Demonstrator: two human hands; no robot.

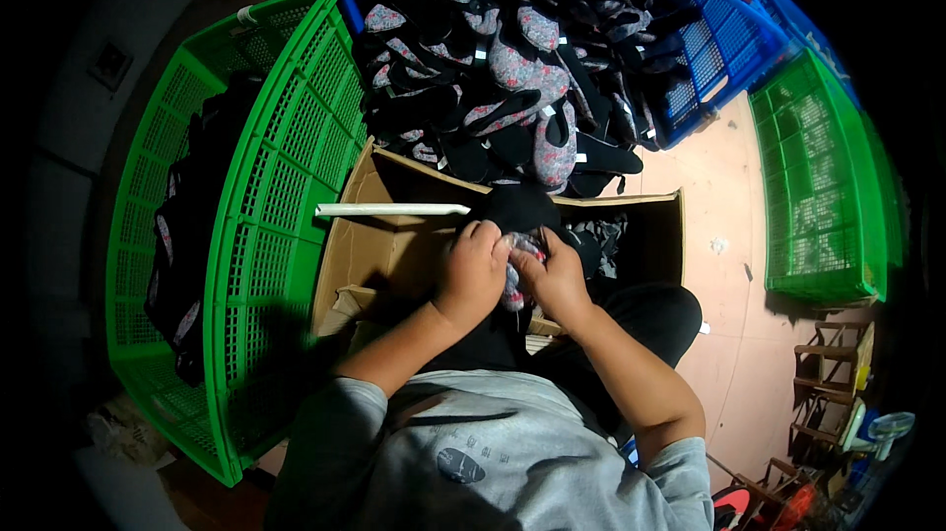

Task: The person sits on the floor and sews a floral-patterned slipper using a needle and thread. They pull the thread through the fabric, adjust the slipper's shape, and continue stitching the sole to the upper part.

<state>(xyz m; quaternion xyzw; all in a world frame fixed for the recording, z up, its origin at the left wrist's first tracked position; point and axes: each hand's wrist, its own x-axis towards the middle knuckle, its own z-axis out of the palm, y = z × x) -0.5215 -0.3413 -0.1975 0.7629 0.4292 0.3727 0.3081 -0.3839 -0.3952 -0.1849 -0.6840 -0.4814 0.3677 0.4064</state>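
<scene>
Above my lap, both hands grip a small cloth shoe (512, 297) in grey fabric patterned with red. My left hand (471, 273) pinches it from the left, fingers bent. On the other side my right hand (560, 280) presses its thumb and fingers onto the fabric. Much of the shoe is hidden by the fingers. Just beyond my hands is a dark rounded shape (520, 206) whose kind I cannot make out. A heap of similar patterned shoes (527, 68) with black linings and white tags lies farther off.
An open cardboard box (357, 255) surrounds my work spot, with a white rod (394, 209) across its left side. Green crates stand left (281, 196) and right (818, 186); the left one holds dark shoes. A blue crate (724, 48) borders the heap. Wooden racks (828, 368) stand lower right.
</scene>
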